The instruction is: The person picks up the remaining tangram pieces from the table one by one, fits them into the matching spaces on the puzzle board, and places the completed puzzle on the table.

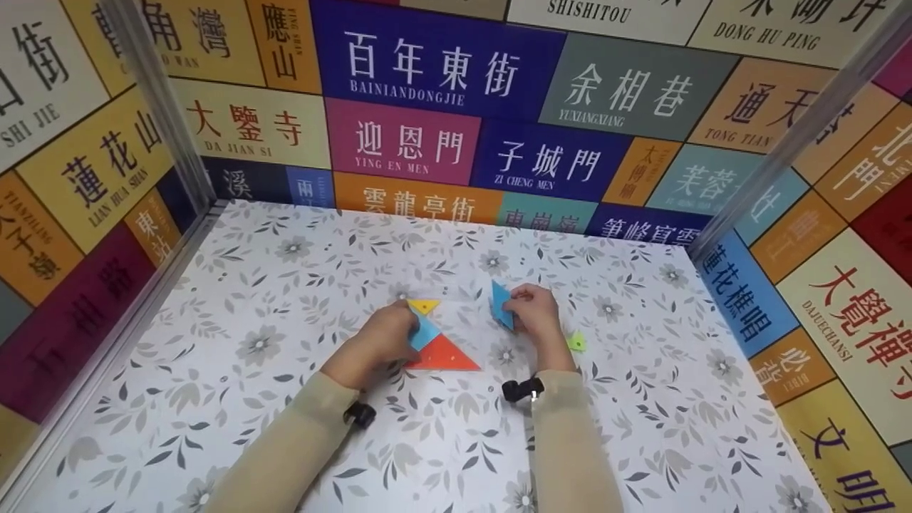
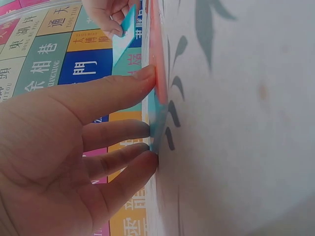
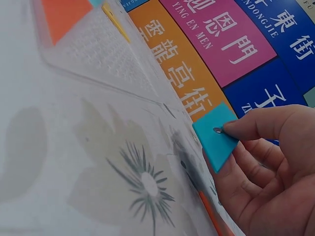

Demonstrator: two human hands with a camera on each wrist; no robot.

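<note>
My right hand (image 1: pixel 536 312) pinches a blue tangram piece (image 3: pixel 215 135) between thumb and fingers, held tilted above the table. My left hand (image 1: pixel 376 332) rests its fingertips on flat pieces to the left, thumb by an orange-red triangle (image 1: pixel 447 356) and other fingers around a light-blue piece (image 1: pixel 427 329), which the hand partly covers. A small yellow triangle (image 1: pixel 424 306) lies just beyond. These pieces lie on a clear, textured tray (image 3: pixel 113 64). Beside the right wrist is a yellow-green piece (image 1: pixel 578 343), partly hidden.
A white flower-patterned cloth (image 1: pixel 263 345) covers the table. Panels with Chinese place names (image 1: pixel 434 64) stand along its back and sides. An orange piece (image 3: pixel 210 211) shows low behind the right hand in the right wrist view.
</note>
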